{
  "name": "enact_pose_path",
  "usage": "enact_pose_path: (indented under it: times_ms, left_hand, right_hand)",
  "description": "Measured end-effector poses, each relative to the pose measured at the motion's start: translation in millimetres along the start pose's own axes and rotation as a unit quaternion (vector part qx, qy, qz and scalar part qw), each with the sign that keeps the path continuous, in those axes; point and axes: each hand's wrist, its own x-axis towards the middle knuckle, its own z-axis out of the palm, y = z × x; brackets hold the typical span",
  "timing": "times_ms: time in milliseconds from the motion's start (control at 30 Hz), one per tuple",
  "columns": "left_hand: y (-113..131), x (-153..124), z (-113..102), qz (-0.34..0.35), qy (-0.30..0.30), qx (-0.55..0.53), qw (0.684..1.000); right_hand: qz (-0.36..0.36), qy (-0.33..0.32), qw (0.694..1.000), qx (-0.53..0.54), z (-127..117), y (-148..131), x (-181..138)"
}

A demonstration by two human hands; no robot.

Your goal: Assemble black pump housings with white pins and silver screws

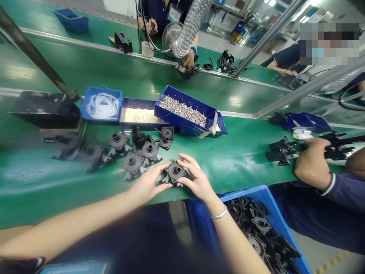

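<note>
Between my two hands is a black plastic housing (175,171) with a round flange and a short upright tube at its centre. It is at the near edge of the green table. My left hand (148,182) grips its left side, thumb toward me and fingers behind. From the right, my right hand (196,177) closes on it the same way, a bracelet on that wrist. Similar housings stand just to the left, the nearest one (132,163) close to my left fingers. A dark part with two round discs (166,137) lies behind them.
Behind the housings stand a blue bin of metal pins (185,110), a bin of cream pellets (139,115) and a tray of white tubing (102,104). A blue crate (266,194) of black parts is at my right. Co-workers sit across and at right.
</note>
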Motion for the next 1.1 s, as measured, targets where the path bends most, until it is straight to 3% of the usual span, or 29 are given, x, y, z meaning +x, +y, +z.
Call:
enact_pose_path:
  times_ms: [433,600,700,800,867,933,1033,1100]
  left_hand:
    - [-1,0,0,-0.009,0.000,-0.004,1.000]
    - [-1,0,0,-0.018,-0.005,-0.006,1.000]
    - [-1,2,1,-0.026,-0.003,-0.010,1.000]
    - [1,4,3,-0.035,-0.002,-0.024,0.999]
    - [4,6,5,-0.048,-0.001,-0.045,0.998]
    - [8,7,8,-0.067,0.002,-0.060,0.996]
    - [14,9,9,-0.097,0.005,-0.058,0.994]
    - [17,10,7,-0.108,-0.001,-0.043,0.993]
  right_hand:
    - [-0.005,-0.014,1.000,-0.005,-3,5,4]
    - [-0.002,-0.027,0.996,-0.084,-17,-15,6]
    - [-0.030,0.022,0.989,-0.145,-38,-37,14]
    - [-0.083,0.114,0.965,-0.219,-64,-55,40]
    - [-0.104,0.142,0.945,-0.274,-80,-58,69]
    - [-0.072,0.119,0.929,-0.342,-92,-54,105]
    - [0.055,0.026,0.901,-0.430,-102,-40,157]
    - [0.102,-0.009,0.890,-0.444,-102,-31,180]
